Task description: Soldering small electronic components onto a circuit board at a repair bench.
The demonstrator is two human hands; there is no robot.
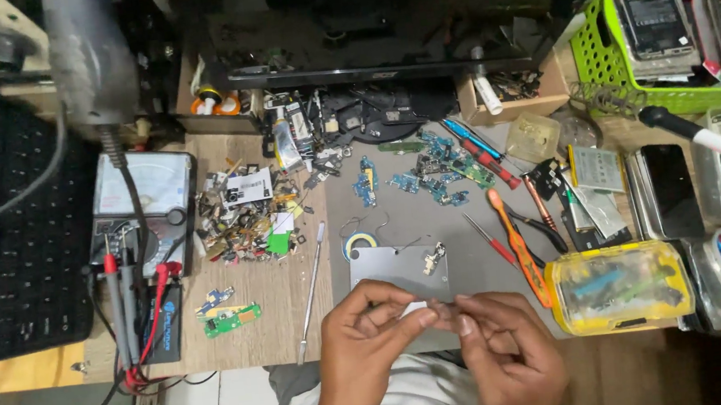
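Head view of a repair desk point(257, 320). The left hand point(362, 341) and right hand point(506, 352) meet at the near edge of the desk, above the person's lap. Fingers of both hands are closed in a pinch on one small white part point(416, 308), held between the two sets of fingertips; its kind is too small to tell.

Just beyond the hands lies a grey metal plate point(386, 271) on a grey mat point(406, 215), with a small connector piece point(432, 259) on its upper right corner and a tape roll point(359, 243) touching its far left corner. A metal spudger point(311, 292) lies left of the plate — slanted, tip toward the near edge.

Blue circuit boards point(429, 173) are scattered on the far part of the mat; an orange-handled tool point(517, 244) and red screwdrivers point(485, 158) lie to the right. A yellow-rimmed clear box point(619, 287) sits near the right hand. Left of the mat: a heap of small parts point(246, 214), two green boards point(230, 317), and a multimeter point(147, 207) with red and black probes point(126, 307). A green basket point(604, 52) holds phones at far right — a keyboard point(9, 257) at far left.
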